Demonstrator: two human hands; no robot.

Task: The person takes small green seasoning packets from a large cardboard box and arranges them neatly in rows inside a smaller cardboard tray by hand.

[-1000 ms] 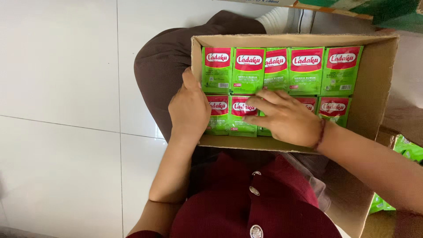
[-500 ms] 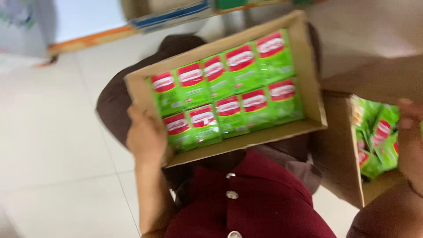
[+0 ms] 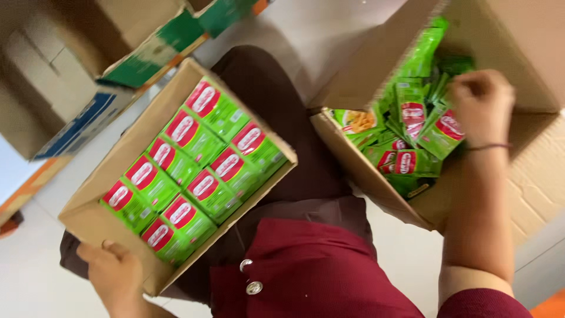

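A cardboard box (image 3: 94, 203) rests on my lap, packed with upright green packets (image 3: 194, 162) with red labels, in two rows. My left hand (image 3: 112, 271) grips the box's near corner. To the right stands a second, larger cardboard box (image 3: 365, 171) holding a loose heap of the same green packets (image 3: 412, 126). My right hand (image 3: 482, 106) reaches into that heap, fingers curled on a green packet (image 3: 442, 133).
An open cardboard carton (image 3: 70, 82) with green and blue printed flaps lies on the white tiled floor (image 3: 329, 35) at the upper left. My dark trousers and maroon shirt (image 3: 318, 271) fill the lower middle. An orange strip shows at the far left edge.
The view has swung right and the lap box now looks more tilted. My right hand left the packed rows and went into the loose packets in the right box. My left hand slid to the box's corner.
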